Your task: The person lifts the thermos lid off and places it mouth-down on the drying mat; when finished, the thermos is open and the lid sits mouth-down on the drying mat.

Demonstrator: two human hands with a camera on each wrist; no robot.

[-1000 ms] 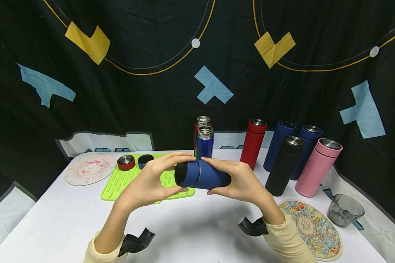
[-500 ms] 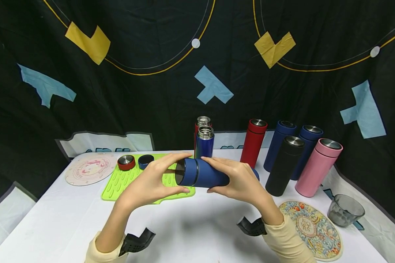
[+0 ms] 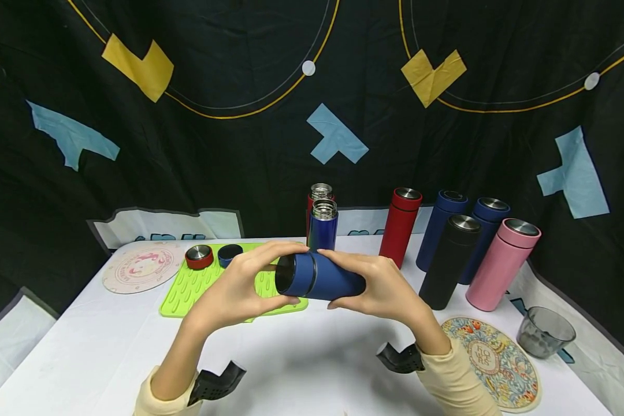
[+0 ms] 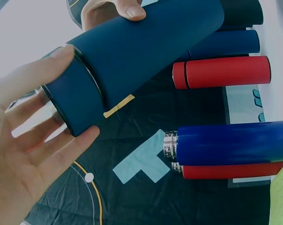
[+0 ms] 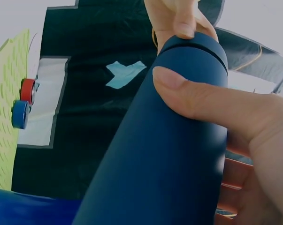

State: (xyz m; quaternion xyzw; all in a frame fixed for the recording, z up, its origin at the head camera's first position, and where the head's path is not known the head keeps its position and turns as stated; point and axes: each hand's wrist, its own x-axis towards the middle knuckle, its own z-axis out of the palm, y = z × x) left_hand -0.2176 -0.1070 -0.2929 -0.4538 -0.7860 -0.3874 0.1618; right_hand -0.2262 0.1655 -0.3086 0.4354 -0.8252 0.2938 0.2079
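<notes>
A matte navy flask (image 3: 338, 280) is held sideways above the white worktop (image 3: 83, 352), its lid (image 3: 303, 273) pinched by the curled fingers of the left hand (image 3: 239, 283) and its smooth, cylindrical body gripped by those of the right hand (image 3: 377, 283). Lid and body are parted by a thin dark ring. In the head view the flask's base is covered by the right hand, and its detail is lost in the dark, shiny lid end; in the right wrist view the body is cut off by the lower edge.

Behind, a glossy blue flask (image 3: 323, 232) is seen standing uncapped, its threaded metal neck exposed; by it an uncapped red flask (image 4: 233, 170) is mostly hidden from the head camera. The contents of neither can be made out. A red cap (image 3: 199, 259) and a blue cap (image 3: 230, 254) are set on a green mat (image 3: 195, 297) textured with raised drop shapes, partly covered by the left hand. At right, a see-through grey glass cup (image 3: 546, 332) is placed beside a floral round mat (image 3: 491, 358), whose near side is overlapped by a sleeve (image 3: 457, 381).
</notes>
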